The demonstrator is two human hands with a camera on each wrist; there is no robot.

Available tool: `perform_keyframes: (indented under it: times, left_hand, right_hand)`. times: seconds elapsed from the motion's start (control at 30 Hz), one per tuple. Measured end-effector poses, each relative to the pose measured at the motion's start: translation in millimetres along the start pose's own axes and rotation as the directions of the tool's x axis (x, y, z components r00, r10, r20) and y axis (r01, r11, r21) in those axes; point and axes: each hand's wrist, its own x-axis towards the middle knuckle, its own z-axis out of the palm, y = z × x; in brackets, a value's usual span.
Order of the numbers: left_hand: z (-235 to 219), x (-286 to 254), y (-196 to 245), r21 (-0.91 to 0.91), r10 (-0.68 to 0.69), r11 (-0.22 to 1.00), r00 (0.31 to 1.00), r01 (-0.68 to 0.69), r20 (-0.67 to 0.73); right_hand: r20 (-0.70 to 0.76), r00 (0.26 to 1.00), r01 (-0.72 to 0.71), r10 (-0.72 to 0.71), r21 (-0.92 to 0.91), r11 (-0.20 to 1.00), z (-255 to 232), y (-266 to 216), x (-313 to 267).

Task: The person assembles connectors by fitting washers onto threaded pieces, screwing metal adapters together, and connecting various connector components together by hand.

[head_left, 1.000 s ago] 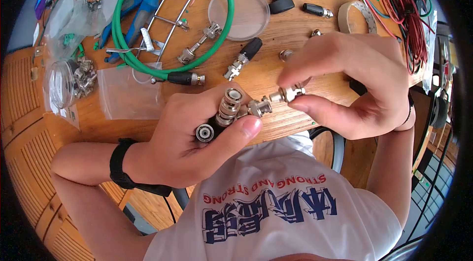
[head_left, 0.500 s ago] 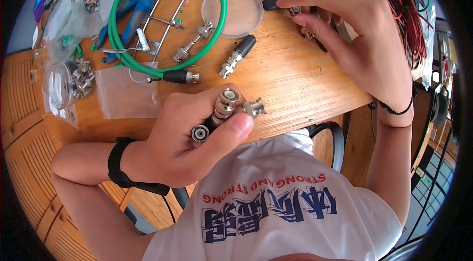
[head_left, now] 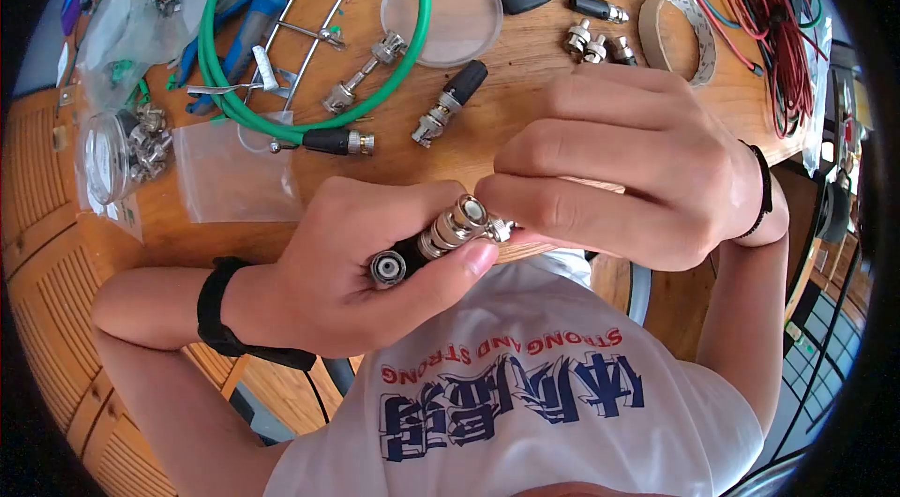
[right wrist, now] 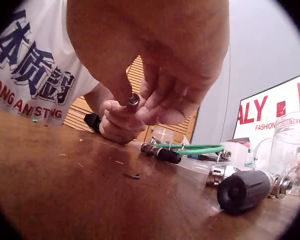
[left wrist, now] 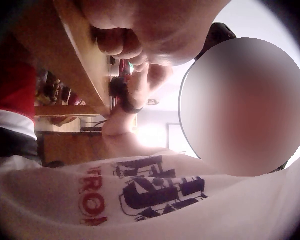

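My left hand (head_left: pixel 328 267) grips a cluster of metal BNC connectors (head_left: pixel 453 228), including a black-bodied one (head_left: pixel 388 267) whose round end faces up. From the cluster, a short silver connector (head_left: pixel 500 231) sticks out toward the right, beside the left thumb. The right hand (head_left: pixel 637 169) has come up against it, index finger and thumb at its end. In the right wrist view, a metal connector end (right wrist: pixel 134 99) shows between the right hand's fingers, close to the left hand (right wrist: pixel 121 122). The right fingertips are partly hidden in the head view.
On the wooden table lie a green cable loop (head_left: pixel 427 23), a black-and-silver BNC plug (head_left: pixel 450 103), and several small connectors (head_left: pixel 594 47). A cardboard tape ring (head_left: pixel 649 23) stands behind the right hand. Clear plastic bags (head_left: pixel 234 178) and a jar (head_left: pixel 108 155) are at left.
A second ago, the right hand held a connector against the left hand's. It then reached to the back right of the table and has returned to the left hand; small connectors now stand there.
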Motion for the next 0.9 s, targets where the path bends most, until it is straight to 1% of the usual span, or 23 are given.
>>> perform_keyframes:
  times: [0.03,0.13,0.23,0.33,0.47,0.57,0.63,0.67,0.73,0.77,0.83,0.87,0.9]
  left_hand:
    - [0.6,0.3,-1.2,0.018,0.030,0.999,1.000,-0.030,-0.003]
    - [-1.6,0.2,1.2,-0.024,0.004,1.000,1.000,-0.004,-0.002]
    - [-0.9,-0.1,0.9,-0.043,0.017,0.999,0.999,-0.018,-0.032]
    - [-3.0,0.4,3.5,-0.005,0.027,1.000,0.999,-0.027,-0.028]
    - [-2.7,-0.2,4.3,0.003,-0.001,1.000,1.000,0.001,-0.027]
    - [-1.4,-1.0,2.3,-0.009,0.028,1.000,0.999,-0.029,-0.045]
    - [1.6,-0.9,4.4,-0.115,-0.065,0.992,0.997,0.059,-0.041]
    - [-0.1,-0.1,4.4,-0.116,-0.066,0.991,0.997,0.061,-0.041]
    - [-5.9,1.7,4.5,0.090,0.065,0.994,0.998,-0.066,0.015]
    - [-7.6,1.7,6.2,0.089,0.063,0.994,0.998,-0.064,0.018]
    - [-10.2,1.8,10.1,0.139,0.008,0.990,0.996,-0.020,0.086]
    - [-8.7,1.5,9.8,0.141,0.011,0.990,0.996,-0.023,0.085]
    - [-5.7,0.6,9.0,0.118,0.011,0.993,0.999,-0.015,0.036]
  right_hand:
    - [0.000,1.000,-0.002,0.002,0.002,1.000,-0.2,-1.3,-0.1]
    - [0.009,1.000,-0.010,0.010,0.012,1.000,-1.2,-3.7,1.3]
    - [-0.009,1.000,0.020,-0.020,-0.022,1.000,-2.4,-3.4,3.7]
    - [0.023,1.000,0.015,-0.015,-0.036,0.999,-4.4,-3.7,3.2]
    - [0.034,0.999,-0.025,0.025,-0.007,1.000,-4.2,-3.8,3.4]
    - [0.023,0.998,-0.055,0.054,0.022,0.998,-3.0,-4.9,3.4]
    - [0.015,0.997,-0.079,0.079,0.038,0.996,-3.8,-4.9,3.7]
    - [0.026,0.996,-0.082,0.081,0.034,0.996,-5.7,-4.8,4.5]
    - [0.035,0.995,-0.089,0.088,0.032,0.995,-5.3,-4.8,4.0]
    - [0.021,0.996,-0.089,0.088,0.034,0.995,-4.2,-4.6,3.8]
    - [0.008,0.996,-0.089,0.089,0.035,0.995,-4.6,-5.3,3.2]
    - [0.033,0.996,-0.088,0.087,0.043,0.995,-6.4,-4.9,3.6]
    - [0.058,0.995,-0.086,0.083,0.052,0.995,-7.7,-4.1,3.9]
